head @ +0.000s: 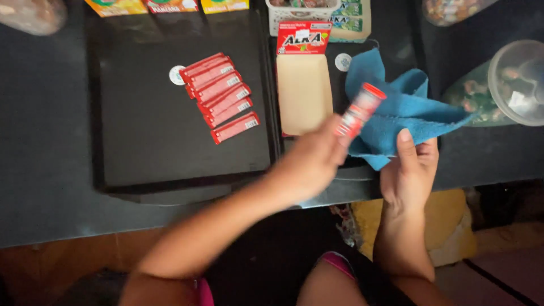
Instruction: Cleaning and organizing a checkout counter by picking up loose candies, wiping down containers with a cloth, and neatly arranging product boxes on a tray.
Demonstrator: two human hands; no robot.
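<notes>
My left hand (pixel 309 161) holds a small red stick-shaped packet (pixel 359 110) tilted up to the right, blurred by motion. My right hand (pixel 409 170) grips a blue cloth (pixel 396 116) by its lower edge, right beside the packet. The cloth spreads over the right black tray (pixel 351 170). On the left black tray (pixel 153 147) lies a slanted row of several red packets (pixel 221 96) of the same kind. An open red-and-beige carton (pixel 304 79) lies between the trays' contents, just above my left hand.
A clear plastic jar (pixel 510 85) with wrapped sweets lies on its side at the right. Yellow and green packages (pixel 170 5) and a white basket (pixel 294 11) line the far edge. A yellow cushion (pixel 447 226) sits below the dark counter (pixel 39 170).
</notes>
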